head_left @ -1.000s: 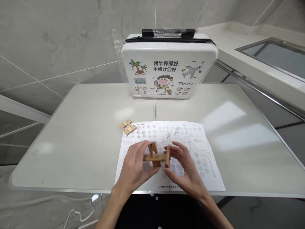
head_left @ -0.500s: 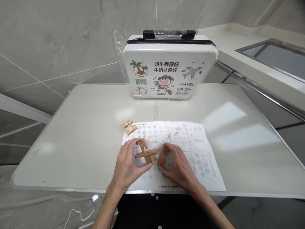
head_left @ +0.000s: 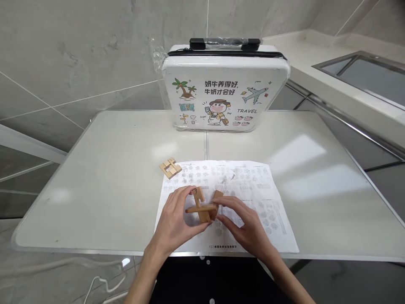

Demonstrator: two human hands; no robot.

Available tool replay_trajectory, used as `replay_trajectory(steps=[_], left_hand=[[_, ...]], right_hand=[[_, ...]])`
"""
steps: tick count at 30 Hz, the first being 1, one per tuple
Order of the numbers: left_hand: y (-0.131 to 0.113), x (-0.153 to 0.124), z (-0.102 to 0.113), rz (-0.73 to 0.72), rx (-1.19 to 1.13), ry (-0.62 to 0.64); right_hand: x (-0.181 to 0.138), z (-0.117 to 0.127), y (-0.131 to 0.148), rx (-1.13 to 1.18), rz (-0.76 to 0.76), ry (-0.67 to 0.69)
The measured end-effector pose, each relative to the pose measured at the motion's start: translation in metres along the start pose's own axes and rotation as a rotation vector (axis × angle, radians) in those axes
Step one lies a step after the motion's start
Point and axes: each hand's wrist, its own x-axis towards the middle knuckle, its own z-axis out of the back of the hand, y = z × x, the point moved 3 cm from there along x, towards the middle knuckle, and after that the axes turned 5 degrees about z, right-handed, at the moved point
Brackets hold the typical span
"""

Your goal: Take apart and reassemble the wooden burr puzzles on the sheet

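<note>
Both hands meet over a printed instruction sheet near the table's front edge. My left hand pinches a cross of two joined wooden puzzle bars, thumb below and fingers on top. My right hand grips a third wooden piece and presses it against the right end of the cross. A small cluster of other wooden pieces lies on the table beyond the sheet's far left corner, out of either hand's touch.
A white cartoon-printed carry case wrapped in plastic stands upright at the table's far edge. A white counter with a recessed basin runs along the right. A white cable lies on the floor at lower left.
Half a second ago the right hand's piece was held apart from the cross, low over the sheet. Now both hands are raised a little and the piece touches the cross again.
</note>
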Motion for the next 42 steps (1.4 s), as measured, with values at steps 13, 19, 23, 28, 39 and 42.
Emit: replay_trajectory(steps=[13, 19, 23, 28, 39, 42], left_hand=[[-0.003, -0.001, -0.006, -0.059, -0.176, 0.160], [0.001, 0.004, -0.008, -0.055, -0.177, 0.116], [0.002, 0.004, -0.011, -0.059, -0.181, 0.151], [-0.005, 0.002, -0.016, -0.069, -0.224, 0.197], [-0.007, -0.001, -0.023, -0.002, -0.406, 0.253], [-0.007, 0.001, -0.024, -0.005, -0.421, 0.255]], right_hand=[[-0.001, 0.005, 0.007, 0.111, -0.003, -0.050], [-0.004, 0.001, 0.011, 0.125, -0.011, -0.025], [-0.005, 0.000, 0.010, 0.151, -0.046, -0.024], [-0.007, -0.002, 0.003, 0.234, -0.168, -0.070], [-0.009, -0.006, -0.005, 0.520, -0.330, -0.108], [-0.010, -0.006, -0.005, 0.531, -0.347, -0.117]])
